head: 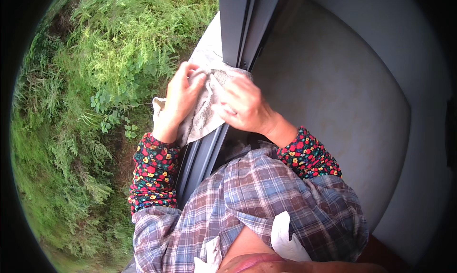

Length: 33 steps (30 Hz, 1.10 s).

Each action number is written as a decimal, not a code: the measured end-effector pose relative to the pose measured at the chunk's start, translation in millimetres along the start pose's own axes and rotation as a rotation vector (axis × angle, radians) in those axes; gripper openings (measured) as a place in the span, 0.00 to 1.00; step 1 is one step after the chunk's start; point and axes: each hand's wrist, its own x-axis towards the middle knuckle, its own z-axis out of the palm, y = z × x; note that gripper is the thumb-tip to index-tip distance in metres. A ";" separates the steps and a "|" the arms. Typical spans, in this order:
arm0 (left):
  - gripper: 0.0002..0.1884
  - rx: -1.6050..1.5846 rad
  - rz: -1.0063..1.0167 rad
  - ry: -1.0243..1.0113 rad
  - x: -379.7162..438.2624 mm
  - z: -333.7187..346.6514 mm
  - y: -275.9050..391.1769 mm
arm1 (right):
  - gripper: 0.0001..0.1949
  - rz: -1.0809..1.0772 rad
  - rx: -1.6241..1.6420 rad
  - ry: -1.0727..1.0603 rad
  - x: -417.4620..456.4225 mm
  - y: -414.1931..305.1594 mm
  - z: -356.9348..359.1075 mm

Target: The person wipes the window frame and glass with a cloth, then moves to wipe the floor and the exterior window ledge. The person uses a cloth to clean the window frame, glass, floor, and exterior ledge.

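Note:
A light grey-beige towelling cloth (205,118) lies draped and creased over the lower track (200,159) of a sliding window. My left hand (182,94) grips it on the outdoor side, with thumb and fingers bent. One edge of the cloth sticks out beyond my left wrist. On the indoor side, my right hand (244,103) has its fingers curled on the cloth and is blurred by motion. Just ahead of both hands stands the dark grey window frame (235,23). The cloth hides the stretch of track beneath it.
A pale outer ledge (210,41) runs beside the frame, with a thin crack across it. Past it on the left is a drop to dense green plants (107,76). Indoors on the right, a grey floor (332,94) meets a pale wall (425,105).

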 end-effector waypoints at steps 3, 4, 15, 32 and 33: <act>0.14 -0.112 0.031 0.008 0.6 3.6 -4.8 | 0.14 -0.057 0.052 -0.154 1.5 8.8 13.3; 0.14 -0.111 0.057 0.015 -0.6 3.9 -5.4 | 0.16 -0.062 0.020 -0.206 2.7 10.9 13.5; 0.15 -0.284 0.010 -0.027 5.6 6.3 7.4 | 0.20 -0.075 -0.197 -0.763 55.4 19.4 -0.3; 0.17 -0.451 0.005 0.009 10.5 11.2 -7.1 | 0.10 -0.415 -0.281 -0.361 30.0 46.7 11.4; 0.17 -0.454 0.001 0.029 10.8 13.0 -8.8 | 0.08 -0.301 -0.262 -0.370 34.0 45.6 12.7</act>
